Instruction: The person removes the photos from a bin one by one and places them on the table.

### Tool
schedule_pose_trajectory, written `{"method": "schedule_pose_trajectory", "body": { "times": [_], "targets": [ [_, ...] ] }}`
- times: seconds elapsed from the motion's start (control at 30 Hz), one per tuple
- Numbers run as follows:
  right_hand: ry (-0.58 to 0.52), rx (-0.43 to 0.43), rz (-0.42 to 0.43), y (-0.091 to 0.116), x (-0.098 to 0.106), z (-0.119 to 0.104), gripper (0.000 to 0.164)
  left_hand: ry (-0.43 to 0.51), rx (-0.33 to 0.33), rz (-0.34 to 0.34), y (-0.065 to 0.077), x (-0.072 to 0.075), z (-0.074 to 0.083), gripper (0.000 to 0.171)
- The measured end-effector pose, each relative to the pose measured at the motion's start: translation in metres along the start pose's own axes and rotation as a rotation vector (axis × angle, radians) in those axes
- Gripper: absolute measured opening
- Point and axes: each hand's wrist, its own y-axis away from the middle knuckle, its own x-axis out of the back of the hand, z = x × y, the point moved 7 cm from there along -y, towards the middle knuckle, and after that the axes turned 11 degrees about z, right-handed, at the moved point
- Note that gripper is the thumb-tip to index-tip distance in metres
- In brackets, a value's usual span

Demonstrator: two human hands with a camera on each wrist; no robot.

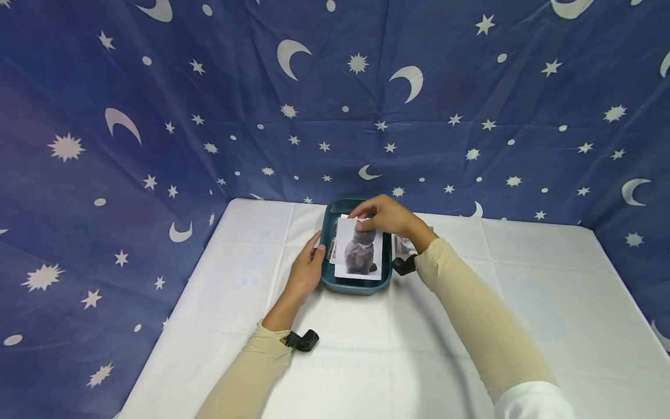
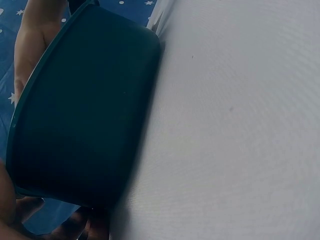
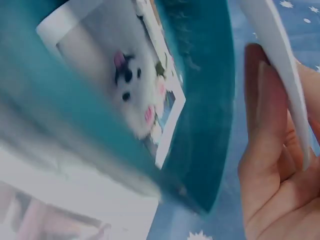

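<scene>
My right hand [image 1: 389,216] pinches a photo card [image 1: 342,247] by its upper edge, thumb in front. The card has a white border and shows a grey cat facing away. It is held over a teal plastic box [image 1: 356,288], covering much of the opening. In the right wrist view the card [image 3: 282,55] appears nearly edge-on between thumb and fingers. Inside the box lies another photo card [image 3: 137,100] with a white dog, its tongue out. My left hand [image 1: 306,267] holds the box's left side, thumb near the rim; its fingers [image 2: 70,227] are partly hidden in the left wrist view.
A further photo card [image 1: 405,247] lies on the table just right of the box, partly behind the right wrist. White cloth covers the table [image 1: 356,361]. A blue curtain [image 1: 335,87] with moons and stars stands close behind the box.
</scene>
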Motion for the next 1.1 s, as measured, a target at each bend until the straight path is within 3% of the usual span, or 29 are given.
{"method": "schedule_pose_trajectory", "body": {
  "times": [0.33, 0.6, 1.1],
  "targets": [
    [-0.093, -0.07, 0.17, 0.028, 0.056, 0.026, 0.028, -0.007, -0.015, 0.015, -0.002, 0.0, 0.001, 0.05],
    [-0.087, -0.156, 0.201, 0.051, 0.086, 0.062, 0.035, -0.016, -0.008, 0.015, 0.0, 0.0, 0.001, 0.05],
    [-0.094, -0.234, 0.273, 0.08, 0.125, 0.13, 0.047, -0.019, 0.007, 0.006, 0.002, 0.001, 0.003, 0.049]
  ]
}}
